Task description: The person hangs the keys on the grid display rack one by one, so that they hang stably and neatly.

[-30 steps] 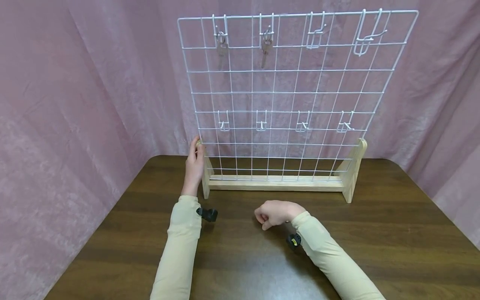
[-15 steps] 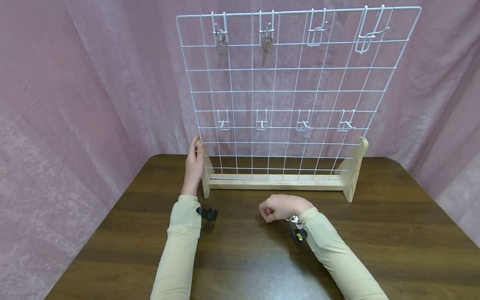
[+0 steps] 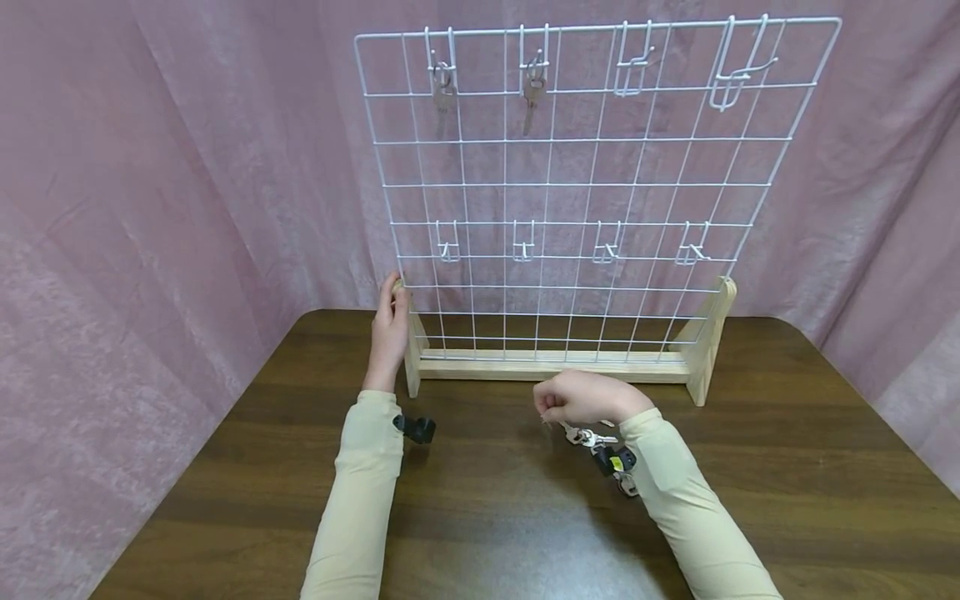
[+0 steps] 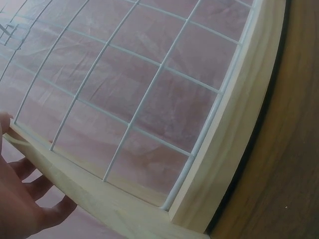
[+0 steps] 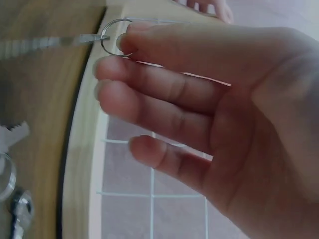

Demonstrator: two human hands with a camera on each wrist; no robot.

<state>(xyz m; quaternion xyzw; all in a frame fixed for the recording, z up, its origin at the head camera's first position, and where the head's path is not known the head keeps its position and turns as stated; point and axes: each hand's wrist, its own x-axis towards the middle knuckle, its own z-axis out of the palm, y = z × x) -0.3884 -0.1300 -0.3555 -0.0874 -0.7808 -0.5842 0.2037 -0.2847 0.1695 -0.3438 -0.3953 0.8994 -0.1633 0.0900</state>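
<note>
My left hand (image 3: 389, 333) grips the left wooden upright (image 4: 94, 199) of a white wire grid rack (image 3: 570, 184), thumb on one side and fingers on the other. Over the table, in front of the rack's base, my right hand (image 3: 588, 397) pinches a thin metal key ring (image 5: 102, 44) between thumb and index finger. From that ring a key (image 5: 55, 42), blurred, sticks out to the left in the right wrist view. Below this hand, loose keys (image 3: 600, 439) on rings lie on the table, partly hidden by the wrist camera. Another key (image 3: 627, 485) lies beside the sleeve.
Two keys, a left one (image 3: 443, 90) and a right one (image 3: 533, 88), hang on top-row hooks. Bare hooks include one at top right (image 3: 731, 77) and a lower row (image 3: 522, 250). The wooden base bar (image 3: 555, 371) stands on the brown table (image 3: 480, 508), before a pink curtain.
My right hand has moved away and to the right from the tabletop, with a key ring now showing at its fingertips. Loose keys beneath it have come into view. The left hand stays put.
</note>
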